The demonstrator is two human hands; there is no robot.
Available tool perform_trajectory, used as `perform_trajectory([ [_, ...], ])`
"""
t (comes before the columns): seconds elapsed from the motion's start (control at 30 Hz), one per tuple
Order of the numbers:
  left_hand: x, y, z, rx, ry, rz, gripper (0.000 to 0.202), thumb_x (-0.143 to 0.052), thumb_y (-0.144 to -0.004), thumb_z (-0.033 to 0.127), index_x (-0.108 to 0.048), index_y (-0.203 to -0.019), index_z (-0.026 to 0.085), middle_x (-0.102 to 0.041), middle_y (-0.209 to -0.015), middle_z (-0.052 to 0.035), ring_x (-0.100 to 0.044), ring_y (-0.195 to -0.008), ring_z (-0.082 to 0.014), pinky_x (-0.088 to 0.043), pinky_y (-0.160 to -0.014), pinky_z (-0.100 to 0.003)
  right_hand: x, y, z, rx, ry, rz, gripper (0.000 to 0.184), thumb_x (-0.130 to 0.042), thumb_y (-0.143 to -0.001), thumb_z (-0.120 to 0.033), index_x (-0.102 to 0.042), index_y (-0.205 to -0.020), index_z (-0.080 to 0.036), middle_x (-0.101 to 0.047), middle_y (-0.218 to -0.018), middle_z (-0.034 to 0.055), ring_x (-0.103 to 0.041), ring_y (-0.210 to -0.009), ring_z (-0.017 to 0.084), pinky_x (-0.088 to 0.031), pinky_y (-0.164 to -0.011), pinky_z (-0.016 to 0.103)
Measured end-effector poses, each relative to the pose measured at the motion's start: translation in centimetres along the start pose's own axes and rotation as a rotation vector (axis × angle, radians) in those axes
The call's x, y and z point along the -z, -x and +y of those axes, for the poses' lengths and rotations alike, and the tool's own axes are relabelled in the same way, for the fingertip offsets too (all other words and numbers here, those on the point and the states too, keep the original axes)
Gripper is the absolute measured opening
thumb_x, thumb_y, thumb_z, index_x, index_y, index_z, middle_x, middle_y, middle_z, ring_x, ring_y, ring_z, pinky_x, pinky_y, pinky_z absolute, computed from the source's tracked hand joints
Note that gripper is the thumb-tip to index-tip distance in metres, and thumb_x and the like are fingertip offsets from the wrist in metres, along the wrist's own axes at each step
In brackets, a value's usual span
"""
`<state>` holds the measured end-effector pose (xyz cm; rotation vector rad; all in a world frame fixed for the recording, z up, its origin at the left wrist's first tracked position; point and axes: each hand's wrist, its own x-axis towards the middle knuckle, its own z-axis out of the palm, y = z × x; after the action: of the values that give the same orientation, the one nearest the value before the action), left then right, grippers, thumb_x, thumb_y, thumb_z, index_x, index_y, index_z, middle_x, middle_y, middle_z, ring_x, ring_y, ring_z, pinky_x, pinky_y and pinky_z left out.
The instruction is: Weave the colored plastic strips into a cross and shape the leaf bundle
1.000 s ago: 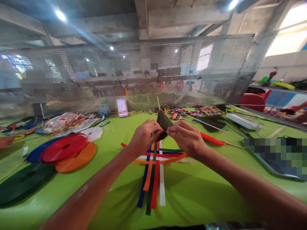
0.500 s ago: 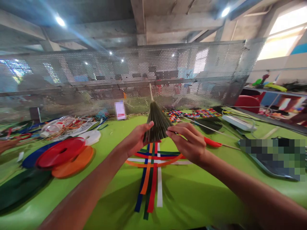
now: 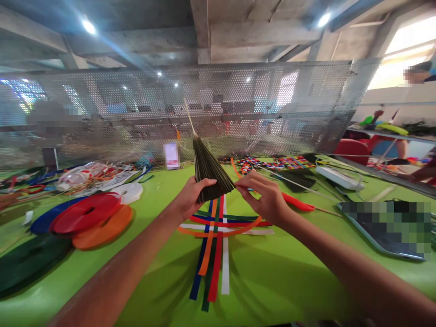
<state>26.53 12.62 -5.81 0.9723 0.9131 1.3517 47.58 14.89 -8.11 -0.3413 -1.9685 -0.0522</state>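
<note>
My left hand grips the wide lower edge of a dark green pleated fan, held upright above the table with its thin stick pointing up and to the left. My right hand pinches the fan's right lower corner. Below both hands, several coloured strips lie partly interwoven on the green table: blue, orange, green, red and white ones run toward me, others cross them.
Red, orange, blue, white and dark green strap rolls lie at the left. An orange-handled tool and woven coloured mats lie at the right. A perforated metal screen stands along the table's far edge.
The fan has risen off the strips and tilted, its stick now leaning left. My left hand shifted to hold its lower edge; my right hand stays at its right corner.
</note>
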Motion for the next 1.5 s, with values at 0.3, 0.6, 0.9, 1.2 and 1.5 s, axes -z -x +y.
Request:
perform_trajectory([
  [0.3, -0.1, -0.1, -0.8, -0.02, -0.021, 0.011, 0.02, -0.077, -0.075, 0.016, -0.067, -0.092, 0.013, -0.075, -0.086, -0.0064, -0.072, -0.073, -0.0168, -0.061, -0.071, -0.028, -1.1, 0.7, -0.3, -0.328, -0.192, -0.011, 0.011, -0.062, -0.088, -0.017, -0.071, -0.094, -0.018, -0.072, -0.084, 0.0047, -0.068, -0.072, 0.015, -0.057, -0.07, 0.031],
  [0.6, -0.5, 0.3, -0.7, -0.023, -0.034, -0.082, 0.05, -0.099, -0.046, 0.034, -0.071, -0.081, 0.01, -0.07, -0.073, -0.0026, -0.066, -0.064, -0.0127, -0.056, -0.063, -0.023, -1.6, 0.6, -1.6, -0.583, -0.558, -0.006, 0.014, -0.065, -0.075, -0.017, -0.069, -0.088, -0.018, -0.074, -0.082, 0.0043, -0.072, -0.076, 0.017, -0.062, -0.077, 0.033],
  [0.9, -0.3, 0.1, -1.0, -0.027, -0.042, -0.07, 0.04, -0.094, -0.052, 0.028, -0.077, -0.083, 0.009, -0.077, -0.084, -0.0089, -0.072, -0.075, -0.0175, -0.058, -0.075, -0.027, -1.6, 0.4, -1.7, -0.537, -0.447, 0.052, 0.006, -0.062, -0.079, -0.02, -0.064, -0.084, -0.019, -0.069, -0.082, 0.0037, -0.065, -0.071, 0.013, -0.058, -0.064, 0.026],
  [1.2, -0.2, -0.3, -1.7, -0.024, -0.039, -0.062, 0.04, -0.095, -0.053, 0.025, -0.074, -0.082, 0.009, -0.075, -0.082, -0.0068, -0.069, -0.071, -0.015, -0.057, -0.07, -0.026, -1.8, 0.8, -0.8, -0.622, -0.461, -0.027, 0.014, -0.062, -0.077, -0.02, -0.062, -0.091, -0.018, -0.067, -0.082, 0.0039, -0.063, -0.07, 0.014, -0.053, -0.056, 0.026],
  [1.5, -0.6, -0.2, -2.3, -0.047, -0.06, -0.037, 0.042, -0.089, -0.067, 0.045, -0.069, -0.082, 0.012, -0.072, -0.075, -0.0059, -0.068, -0.071, -0.017, -0.058, -0.071, -0.028, -2.1, 0.7, -1.6, -0.684, -0.499, -0.054, 0.012, -0.064, -0.077, -0.025, -0.062, -0.086, -0.018, -0.066, -0.077, 0.0028, -0.058, -0.064, 0.012, -0.05, -0.055, 0.026],
])
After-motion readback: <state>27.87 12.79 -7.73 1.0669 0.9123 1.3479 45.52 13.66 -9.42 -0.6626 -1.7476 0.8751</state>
